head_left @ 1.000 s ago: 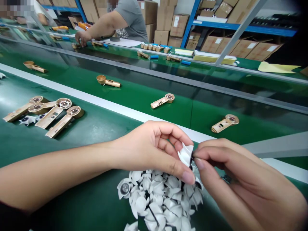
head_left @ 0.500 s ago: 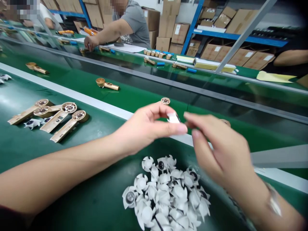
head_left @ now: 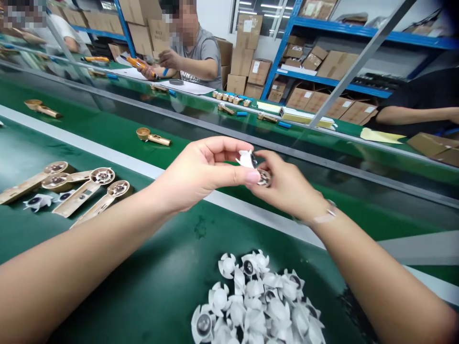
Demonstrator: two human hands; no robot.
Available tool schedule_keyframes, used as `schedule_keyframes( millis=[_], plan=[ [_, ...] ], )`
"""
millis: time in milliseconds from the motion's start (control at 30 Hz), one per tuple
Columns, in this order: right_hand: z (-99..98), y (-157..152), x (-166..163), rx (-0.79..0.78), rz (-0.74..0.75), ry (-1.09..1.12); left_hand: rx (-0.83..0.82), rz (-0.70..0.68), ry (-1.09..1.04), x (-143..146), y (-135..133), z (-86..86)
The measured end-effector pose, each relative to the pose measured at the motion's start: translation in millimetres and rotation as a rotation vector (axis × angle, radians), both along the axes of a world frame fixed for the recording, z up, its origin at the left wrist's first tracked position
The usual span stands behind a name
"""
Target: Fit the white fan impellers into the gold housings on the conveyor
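Head view: the left hand [head_left: 204, 169], nearly closed, is pinching a rotor [head_left: 245, 159], dark hub [head_left: 254, 160] facing right; the right hand [head_left: 292, 188], curled, is holding a casing [head_left: 264, 178] just right of and below the rotor; the casing's long axis is hiding from view.

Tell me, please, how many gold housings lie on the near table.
4, clustered at left: leftmost housing, second housing beside it, third housing farther right, rightmost housing partly behind the left arm, which may hide others.
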State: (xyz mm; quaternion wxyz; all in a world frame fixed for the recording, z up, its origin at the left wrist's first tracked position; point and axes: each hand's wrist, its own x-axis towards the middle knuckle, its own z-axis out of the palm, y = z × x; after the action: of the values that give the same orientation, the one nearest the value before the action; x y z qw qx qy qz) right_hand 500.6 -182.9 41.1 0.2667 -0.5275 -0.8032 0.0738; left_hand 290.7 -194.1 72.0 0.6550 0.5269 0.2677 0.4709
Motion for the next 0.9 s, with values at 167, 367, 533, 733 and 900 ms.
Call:
schedule_keyframes(
  millis=[167,367,533,733,900],
  plan=[
    [16.8,-94,29,-0.139,-0.131,0.394,-0.053,-0.202,0.12,9,-19,-7.9],
    [19.1,-126,30,0.132,-0.139,0.09,-0.067,-0.258,0.153,25,-47,-9.5],
    [26.1,-128,27,0.231,-0.042,-0.067,0.077,-0.231,0.241,27,-56,-3.1],
    [28.2,-131,21,0.236,-0.061,-0.064,0.063,-0.201,0.306,27,-57,-5.1],
    [24.2,-134,20,0.228,-0.114,-0.038,0.004,-0.236,0.34,28,-55,-9.1]
  ],
)
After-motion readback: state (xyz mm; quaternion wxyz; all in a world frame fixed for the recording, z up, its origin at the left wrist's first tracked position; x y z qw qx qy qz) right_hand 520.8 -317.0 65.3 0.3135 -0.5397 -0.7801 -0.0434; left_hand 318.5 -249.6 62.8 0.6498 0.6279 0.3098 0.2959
